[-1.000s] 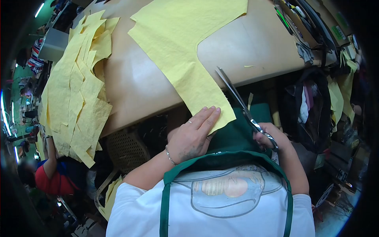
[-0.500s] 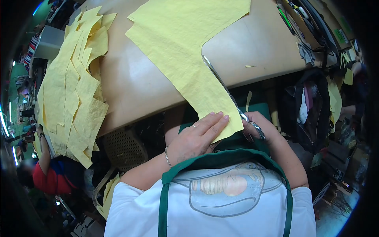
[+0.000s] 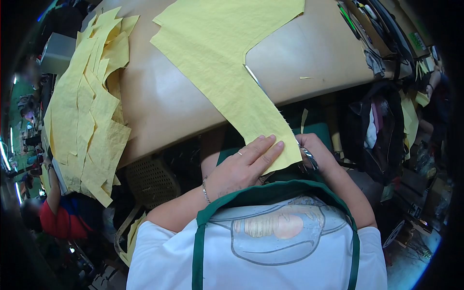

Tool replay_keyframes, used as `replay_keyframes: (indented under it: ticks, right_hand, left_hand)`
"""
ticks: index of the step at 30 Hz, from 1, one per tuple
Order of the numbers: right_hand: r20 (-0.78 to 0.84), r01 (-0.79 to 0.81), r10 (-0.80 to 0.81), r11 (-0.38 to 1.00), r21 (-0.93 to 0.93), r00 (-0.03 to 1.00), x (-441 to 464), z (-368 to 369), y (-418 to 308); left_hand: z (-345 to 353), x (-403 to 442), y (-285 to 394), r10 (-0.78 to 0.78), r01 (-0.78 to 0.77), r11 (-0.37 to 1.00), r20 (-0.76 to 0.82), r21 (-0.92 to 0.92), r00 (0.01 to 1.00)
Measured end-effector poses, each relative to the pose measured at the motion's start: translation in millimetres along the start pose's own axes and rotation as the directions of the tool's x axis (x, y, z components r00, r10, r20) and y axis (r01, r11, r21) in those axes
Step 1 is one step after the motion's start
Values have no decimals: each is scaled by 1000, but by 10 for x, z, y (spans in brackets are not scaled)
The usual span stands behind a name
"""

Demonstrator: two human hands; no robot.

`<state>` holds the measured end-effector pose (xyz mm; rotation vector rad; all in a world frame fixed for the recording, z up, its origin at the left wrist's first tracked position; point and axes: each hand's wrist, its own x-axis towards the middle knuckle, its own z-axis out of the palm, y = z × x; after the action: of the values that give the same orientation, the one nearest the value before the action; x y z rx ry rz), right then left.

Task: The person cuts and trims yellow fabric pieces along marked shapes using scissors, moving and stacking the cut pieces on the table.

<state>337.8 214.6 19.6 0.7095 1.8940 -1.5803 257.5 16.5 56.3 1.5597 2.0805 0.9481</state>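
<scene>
A large yellow fabric piece (image 3: 222, 72) lies on the table, and its narrow end hangs past the near edge towards me. My left hand (image 3: 244, 164) grips that end, fingers extended over the top; its thumb is hidden. Under the fabric's right edge, my right hand (image 3: 319, 152) is closed around the handles of metal scissors (image 3: 310, 159). A thin line of blade shows along the edge up to the inner curve, while the fabric covers most of the rest.
Overlapping yellow fabric pieces (image 3: 87, 106) are stacked at the table's left. A small yellow scrap (image 3: 306, 78) lies on the tabletop (image 3: 319, 53). Pens and a box (image 3: 377, 24) stand at the far right. A black bag (image 3: 377, 130) hangs below. A person in red (image 3: 63, 217) is at left.
The fabric's near end has shifted slightly right and down with my left hand. The scissors now sit further under its edge, with less blade and handle showing.
</scene>
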Motion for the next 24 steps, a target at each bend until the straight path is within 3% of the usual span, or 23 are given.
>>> replay_keyframes:
  ticks: [7, 10, 13, 16, 19, 24]
  right_hand:
    - [-59, 143, -136, 978, 150, 989, 41, 52, 192]
    - [-82, 116, -103, 979, 170, 991, 46, 51, 254]
    - [-82, 153, -141, 975, 163, 987, 16, 20, 291]
    - [-49, 156, -156, 988, 1, 987, 16, -48, 285]
    - [-17, 121, -120, 992, 21, 993, 65, -69, 212]
    - [39, 257, -261, 963, 82, 965, 116, -94, 117]
  left_hand:
    - [-1, 41, 29, 6, -7, 998, -11, -58, 1000]
    - [-20, 66, 49, 10, -10, 997, 3, -74, 1000]
    - [-30, 93, 61, 26, -25, 994, 11, -110, 1000]
    - [-2, 100, 71, 25, -23, 984, 9, -174, 1000]
    - [80, 96, 62, 31, -24, 970, 24, -243, 999]
    - [130, 85, 62, 28, -18, 969, 36, -246, 999]
